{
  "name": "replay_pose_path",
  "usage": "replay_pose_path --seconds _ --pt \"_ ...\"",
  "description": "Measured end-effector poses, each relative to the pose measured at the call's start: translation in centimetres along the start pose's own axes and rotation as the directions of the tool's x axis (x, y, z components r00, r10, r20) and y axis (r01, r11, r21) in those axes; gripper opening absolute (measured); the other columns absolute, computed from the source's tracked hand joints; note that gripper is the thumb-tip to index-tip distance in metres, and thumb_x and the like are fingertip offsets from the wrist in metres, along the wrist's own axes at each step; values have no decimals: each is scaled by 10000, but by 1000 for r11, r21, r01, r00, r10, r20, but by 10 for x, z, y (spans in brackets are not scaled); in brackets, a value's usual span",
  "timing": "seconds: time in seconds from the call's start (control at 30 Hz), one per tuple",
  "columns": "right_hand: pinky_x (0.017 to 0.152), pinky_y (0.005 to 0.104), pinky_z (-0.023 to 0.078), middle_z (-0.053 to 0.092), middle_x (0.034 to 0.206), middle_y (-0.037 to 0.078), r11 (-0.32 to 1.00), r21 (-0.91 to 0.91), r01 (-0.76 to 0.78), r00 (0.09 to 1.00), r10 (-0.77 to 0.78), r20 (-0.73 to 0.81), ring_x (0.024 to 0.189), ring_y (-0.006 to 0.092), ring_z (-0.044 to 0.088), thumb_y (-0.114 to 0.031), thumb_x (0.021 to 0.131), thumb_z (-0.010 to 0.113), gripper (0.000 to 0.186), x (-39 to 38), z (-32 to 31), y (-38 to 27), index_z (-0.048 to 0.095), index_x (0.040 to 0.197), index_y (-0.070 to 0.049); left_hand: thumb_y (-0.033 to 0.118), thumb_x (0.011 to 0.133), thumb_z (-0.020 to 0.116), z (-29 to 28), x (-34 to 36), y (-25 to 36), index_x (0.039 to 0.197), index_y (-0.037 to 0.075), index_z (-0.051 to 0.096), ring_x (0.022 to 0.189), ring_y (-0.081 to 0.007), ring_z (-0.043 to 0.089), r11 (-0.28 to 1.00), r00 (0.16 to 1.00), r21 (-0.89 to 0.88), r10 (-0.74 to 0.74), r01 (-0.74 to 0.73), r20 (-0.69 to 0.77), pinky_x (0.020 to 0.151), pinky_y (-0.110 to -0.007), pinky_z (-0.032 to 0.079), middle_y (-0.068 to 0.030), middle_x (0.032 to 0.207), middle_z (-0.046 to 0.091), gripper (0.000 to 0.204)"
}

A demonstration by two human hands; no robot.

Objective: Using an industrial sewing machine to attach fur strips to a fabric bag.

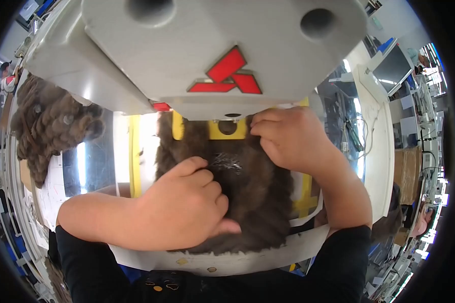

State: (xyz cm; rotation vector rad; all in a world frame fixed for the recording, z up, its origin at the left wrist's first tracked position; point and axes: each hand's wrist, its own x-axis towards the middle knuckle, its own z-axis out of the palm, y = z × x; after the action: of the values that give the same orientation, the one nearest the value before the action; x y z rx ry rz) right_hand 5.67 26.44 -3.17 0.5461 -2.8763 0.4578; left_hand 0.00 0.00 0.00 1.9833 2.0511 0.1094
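A dark brown fur piece (253, 197) lies on the white machine bed, under a large grey machine head (227, 60) with a red emblem. My left hand (179, 204) rests on the left part of the fur, fingers curled in and thumb pointing right; what is under the fingers is hidden. At the far right edge of the fur, beside a yellow plate (235, 135) with a round notch, my right hand (288, 136) pinches the fur between thumb and fingers. A shiny, crinkled clear patch (226, 162) sits on the fur between both hands.
The machine head hangs low just beyond my hands. A heap of brown fur pieces (50, 121) lies at the left. On the right are a white table (381, 151) with cables, a monitor (392, 65) and a cardboard box (407, 174). Another person (6, 81) is far left.
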Motion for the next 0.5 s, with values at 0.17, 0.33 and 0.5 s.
replay_pose_path --seconds 0.17,0.33,0.5 --pt "660 449 546 694 826 74 974 -127 -189 979 197 56 766 324 688 -158 811 609 123 3 -2 8 689 756 -82 481 900 692 27 11 -5 813 93 588 873 -267 601 963 936 -49 244 -264 -254 1014 -417 455 -68 852 559 411" --pt "666 464 544 671 779 95 973 -82 -215 976 215 -12 757 337 678 -147 803 597 137 -1 -9 15 677 718 -76 485 880 700 39 25 -4 807 109 576 845 -234 575 944 894 -125 239 -305 -379 901 -366 446 -46 817 528 403" --pt "722 471 541 675 782 107 996 -63 -67 997 65 -45 802 334 674 -160 791 620 140 0 -23 -9 683 704 -69 505 825 742 46 31 -9 770 121 547 741 -223 559 944 871 -8 300 -329 -388 745 -344 415 -36 779 516 434"
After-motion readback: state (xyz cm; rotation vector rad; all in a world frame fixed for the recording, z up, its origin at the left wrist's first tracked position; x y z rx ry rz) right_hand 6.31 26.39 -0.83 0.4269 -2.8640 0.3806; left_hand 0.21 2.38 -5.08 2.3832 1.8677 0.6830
